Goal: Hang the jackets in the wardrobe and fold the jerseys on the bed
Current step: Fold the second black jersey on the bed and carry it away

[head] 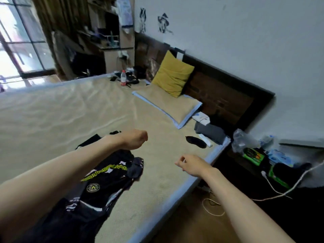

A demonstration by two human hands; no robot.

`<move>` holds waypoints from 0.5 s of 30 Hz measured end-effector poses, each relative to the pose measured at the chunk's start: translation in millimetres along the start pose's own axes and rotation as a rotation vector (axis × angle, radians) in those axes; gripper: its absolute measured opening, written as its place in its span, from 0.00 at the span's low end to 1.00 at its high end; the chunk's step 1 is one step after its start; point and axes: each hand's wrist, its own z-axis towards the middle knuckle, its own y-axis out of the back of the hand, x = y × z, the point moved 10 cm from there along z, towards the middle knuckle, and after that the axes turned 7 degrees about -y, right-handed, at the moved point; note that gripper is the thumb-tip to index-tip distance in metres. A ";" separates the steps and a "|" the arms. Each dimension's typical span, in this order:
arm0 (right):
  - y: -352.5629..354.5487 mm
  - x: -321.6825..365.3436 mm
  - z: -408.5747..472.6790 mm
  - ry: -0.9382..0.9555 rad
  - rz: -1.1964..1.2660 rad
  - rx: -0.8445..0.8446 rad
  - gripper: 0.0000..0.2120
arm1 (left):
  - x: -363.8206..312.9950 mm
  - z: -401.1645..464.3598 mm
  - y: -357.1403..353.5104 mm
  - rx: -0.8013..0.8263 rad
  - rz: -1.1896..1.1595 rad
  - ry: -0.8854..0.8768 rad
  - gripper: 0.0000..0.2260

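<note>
Right now both of your hands hover over the bed (52,116) and neither holds anything. Your left hand (135,139) is curled into a loose fist above the far end of the dark clothing, wrist bent, fingers tucked under. Your right hand (188,163) hangs over the bed's near edge, apart from the clothes, its fingers curled inward with the thumb close to the fingertips; no cloth is between them.

The black jersey (103,179) lies crumpled on the woven mat beneath your left forearm, showing a yellow-green patterned band, white marks and a round badge. More dark clothing (57,223) is heaped at the near edge, touching it; how many garments are in that heap you cannot tell.

Further up the bed, a flat pillow (168,106) lies below a yellow cushion (172,74) that leans on the headboard (220,95). A folded grey garment (210,132) and a black eye mask (195,141) sit near the bed's right corner. A plastic bottle (123,77) stands at the far side.
</note>
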 end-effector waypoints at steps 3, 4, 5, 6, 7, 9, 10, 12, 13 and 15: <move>-22.1 49.5 49.2 0.076 -0.077 0.056 0.17 | 80.2 -23.2 -7.3 -0.029 -0.075 0.135 0.10; -31.5 63.4 65.2 0.099 -0.098 0.072 0.17 | 106.5 -31.1 -15.0 -0.034 -0.101 0.194 0.09; -42.6 75.3 81.5 0.121 -0.120 0.089 0.17 | 131.5 -38.9 -26.1 -0.035 -0.126 0.256 0.09; -55.0 86.6 97.8 0.146 -0.142 0.106 0.17 | 155.1 -46.0 -40.0 -0.030 -0.150 0.318 0.10; -67.6 97.3 112.8 0.173 -0.166 0.129 0.18 | 176.7 -52.8 -55.7 -0.022 -0.174 0.379 0.10; -95.4 113.4 141.5 0.211 -0.212 0.203 0.18 | 213.4 -67.7 -90.9 0.012 -0.219 0.504 0.10; -108.9 120.5 155.4 0.231 -0.242 0.240 0.17 | 229.4 -75.5 -107.1 0.028 -0.233 0.564 0.10; -135.3 133.8 183.4 0.279 -0.296 0.310 0.16 | 255.9 -94.5 -136.5 0.056 -0.270 0.685 0.11; -149.0 140.2 196.6 0.303 -0.319 0.349 0.16 | 266.8 -105.8 -150.2 0.060 -0.301 0.748 0.12; -176.0 152.0 218.7 0.343 -0.367 0.425 0.16 | 285.7 -130.7 -179.9 0.072 -0.367 0.866 0.11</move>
